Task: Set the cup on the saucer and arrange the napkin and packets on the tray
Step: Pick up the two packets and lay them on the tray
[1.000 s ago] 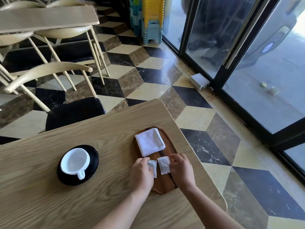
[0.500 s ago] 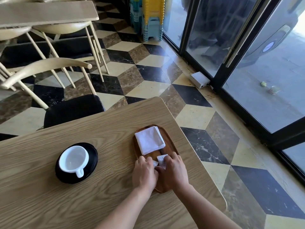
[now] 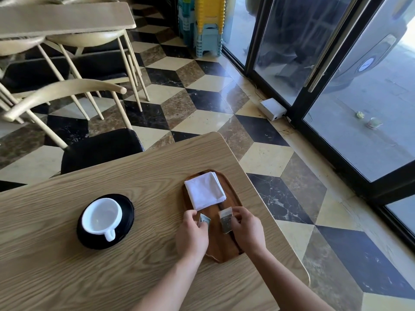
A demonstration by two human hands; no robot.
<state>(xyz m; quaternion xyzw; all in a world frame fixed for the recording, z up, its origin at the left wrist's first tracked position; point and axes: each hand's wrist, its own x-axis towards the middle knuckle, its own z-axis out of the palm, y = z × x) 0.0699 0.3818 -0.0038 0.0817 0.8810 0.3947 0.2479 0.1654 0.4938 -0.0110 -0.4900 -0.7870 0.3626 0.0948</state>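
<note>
At the left of centre, one white cup point(image 3: 101, 215) sits on one black saucer point(image 3: 125, 223), its handle pointing toward the bottom of the frame, on the wooden surface point(image 3: 67, 265). Right of centre lies one wooden tray point(image 3: 226, 250). One folded white napkin point(image 3: 204, 190) covers its upper end. Below it are two packets. The left hand point(image 3: 192, 235) has its grip pinched on the left packet point(image 3: 205, 219), which is mostly hidden. The right hand point(image 3: 248, 231) has its grip closed on the right packet point(image 3: 225, 221), held over the tray's middle. Both hands rest just beside each other, apart.
</note>
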